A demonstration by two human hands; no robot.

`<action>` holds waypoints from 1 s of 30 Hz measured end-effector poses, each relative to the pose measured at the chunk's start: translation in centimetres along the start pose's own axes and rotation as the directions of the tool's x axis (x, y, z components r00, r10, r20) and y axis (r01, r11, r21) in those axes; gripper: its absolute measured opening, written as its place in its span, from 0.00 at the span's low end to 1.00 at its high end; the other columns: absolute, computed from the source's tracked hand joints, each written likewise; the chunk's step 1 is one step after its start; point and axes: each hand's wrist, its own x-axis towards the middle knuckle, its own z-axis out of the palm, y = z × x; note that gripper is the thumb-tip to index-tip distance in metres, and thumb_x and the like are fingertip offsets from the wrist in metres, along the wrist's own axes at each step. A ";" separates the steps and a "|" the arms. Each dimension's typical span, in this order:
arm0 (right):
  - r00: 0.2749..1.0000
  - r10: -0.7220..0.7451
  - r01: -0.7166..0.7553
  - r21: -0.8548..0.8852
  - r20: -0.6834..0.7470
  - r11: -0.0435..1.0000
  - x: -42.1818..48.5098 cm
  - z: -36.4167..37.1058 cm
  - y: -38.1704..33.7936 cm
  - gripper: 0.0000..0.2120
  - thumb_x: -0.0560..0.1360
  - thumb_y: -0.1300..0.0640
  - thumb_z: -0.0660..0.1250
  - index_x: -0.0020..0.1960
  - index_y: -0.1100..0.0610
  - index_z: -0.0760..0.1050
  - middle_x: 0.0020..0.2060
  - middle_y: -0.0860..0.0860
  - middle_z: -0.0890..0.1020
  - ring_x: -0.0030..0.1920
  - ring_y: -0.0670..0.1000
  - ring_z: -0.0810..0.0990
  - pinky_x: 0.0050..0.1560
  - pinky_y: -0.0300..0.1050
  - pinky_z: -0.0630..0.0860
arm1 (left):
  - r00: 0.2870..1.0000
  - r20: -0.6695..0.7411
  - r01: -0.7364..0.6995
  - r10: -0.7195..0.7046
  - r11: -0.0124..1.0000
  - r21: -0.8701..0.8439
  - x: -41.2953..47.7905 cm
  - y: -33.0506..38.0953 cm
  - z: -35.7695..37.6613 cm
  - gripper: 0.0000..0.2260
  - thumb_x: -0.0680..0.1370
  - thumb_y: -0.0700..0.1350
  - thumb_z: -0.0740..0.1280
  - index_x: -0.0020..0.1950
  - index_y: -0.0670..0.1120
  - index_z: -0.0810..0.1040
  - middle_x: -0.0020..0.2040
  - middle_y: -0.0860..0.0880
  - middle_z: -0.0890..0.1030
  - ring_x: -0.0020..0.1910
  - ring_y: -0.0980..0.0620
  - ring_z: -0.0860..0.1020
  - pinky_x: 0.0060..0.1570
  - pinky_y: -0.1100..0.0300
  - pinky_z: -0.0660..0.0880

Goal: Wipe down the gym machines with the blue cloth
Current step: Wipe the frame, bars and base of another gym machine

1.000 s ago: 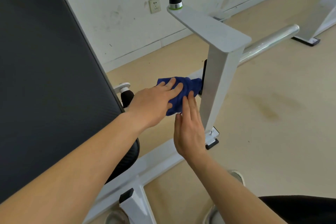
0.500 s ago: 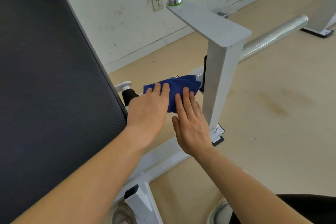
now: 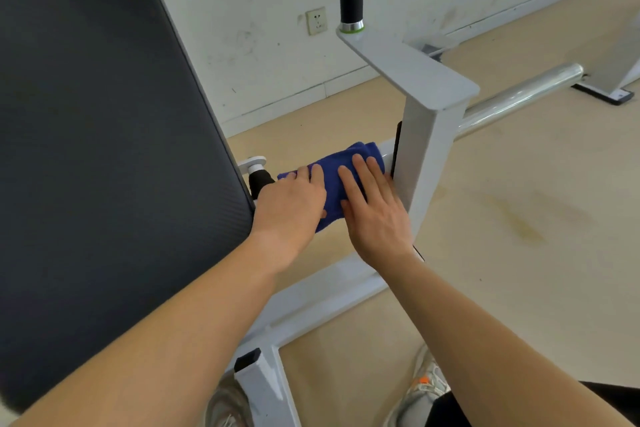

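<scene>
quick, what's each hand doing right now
left hand: open, fingers flat on the blue cloth
right hand: open, straight fingers pressing the blue cloth

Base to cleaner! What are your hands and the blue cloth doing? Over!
Left hand and right hand flat, pressing blue cloth. White upright post right beside it, in the way. Over.
</scene>
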 end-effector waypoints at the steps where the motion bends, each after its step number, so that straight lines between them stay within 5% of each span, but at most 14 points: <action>1: 0.999 -0.045 0.045 -0.054 -0.008 0.998 0.2 0.0 -0.5 0.23 0.81 0.50 0.62 0.72 0.60 0.69 0.73 0.61 0.69 0.74 0.63 0.65 0.71 0.60 0.67 | 1.000 0.002 -0.008 0.008 0.998 0.067 -0.6 -0.4 -0.4 0.24 0.78 0.53 0.69 0.67 0.42 0.67 0.55 0.46 0.79 0.44 0.48 0.80 0.31 0.56 0.66; 5: 0.946 -0.325 0.320 -0.138 -0.014 0.937 3.3 -0.3 -1.3 0.21 0.77 0.44 0.69 0.59 0.61 0.77 0.59 0.60 0.79 0.60 0.63 0.77 0.65 0.57 0.72 | 0.999 0.041 -0.022 0.016 0.988 0.152 -1.9 -1.7 -1.7 0.09 0.78 0.46 0.68 0.55 0.44 0.74 0.47 0.48 0.78 0.34 0.51 0.68 0.30 0.57 0.64; 9: 0.856 -0.496 0.512 -0.097 0.147 0.854 5.8 -1.2 0.2 0.32 0.80 0.37 0.59 0.70 0.64 0.70 0.63 0.59 0.76 0.64 0.61 0.74 0.70 0.56 0.66 | 0.998 0.050 0.034 -0.039 0.995 0.095 -1.8 -1.3 -1.8 0.12 0.79 0.46 0.67 0.58 0.43 0.72 0.50 0.48 0.78 0.38 0.50 0.71 0.32 0.57 0.64; 12: 0.861 -0.478 0.503 -0.142 0.177 0.853 5.8 -1.2 1.2 0.34 0.83 0.37 0.55 0.71 0.67 0.68 0.64 0.62 0.75 0.65 0.63 0.73 0.71 0.58 0.63 | 0.994 0.044 0.103 -0.104 0.995 0.018 -0.6 -0.1 -1.6 0.12 0.78 0.44 0.67 0.59 0.42 0.72 0.52 0.47 0.79 0.46 0.49 0.79 0.34 0.57 0.64; 17: 0.939 -0.340 0.339 -0.288 0.046 0.896 3.4 0.1 2.0 0.29 0.81 0.49 0.67 0.72 0.68 0.67 0.68 0.65 0.72 0.72 0.66 0.68 0.75 0.60 0.61 | 0.995 -0.023 0.100 -0.100 0.995 -0.014 -0.1 1.3 -1.2 0.15 0.78 0.41 0.66 0.63 0.39 0.71 0.56 0.44 0.79 0.52 0.48 0.79 0.36 0.57 0.65; 21: 0.921 -0.376 0.389 -0.240 0.101 0.889 3.7 -0.2 1.5 0.35 0.78 0.43 0.68 0.71 0.69 0.68 0.67 0.66 0.72 0.70 0.66 0.69 0.73 0.62 0.63 | 0.999 -0.045 0.000 -0.001 0.999 -0.038 -1.0 -0.2 -1.4 0.08 0.79 0.43 0.65 0.57 0.42 0.75 0.52 0.45 0.80 0.47 0.48 0.80 0.34 0.56 0.66; 26: 0.828 -0.465 0.520 -0.120 0.312 0.846 6.7 -1.4 -1.2 0.28 0.78 0.42 0.66 0.68 0.63 0.70 0.61 0.56 0.76 0.62 0.59 0.74 0.69 0.53 0.64 | 0.999 0.003 0.032 -0.032 0.994 -0.104 -2.0 -1.3 -2.0 0.05 0.78 0.37 0.65 0.54 0.40 0.76 0.49 0.44 0.79 0.40 0.47 0.76 0.34 0.55 0.66; 30: 0.883 -0.386 0.429 -0.125 0.266 0.895 6.1 -2.6 0.2 0.32 0.76 0.43 0.69 0.70 0.66 0.70 0.63 0.60 0.76 0.65 0.61 0.74 0.71 0.55 0.65 | 0.998 0.003 0.061 -0.061 0.991 -0.119 -0.9 -0.8 -1.6 0.07 0.79 0.42 0.64 0.56 0.42 0.74 0.50 0.46 0.79 0.43 0.48 0.78 0.35 0.56 0.67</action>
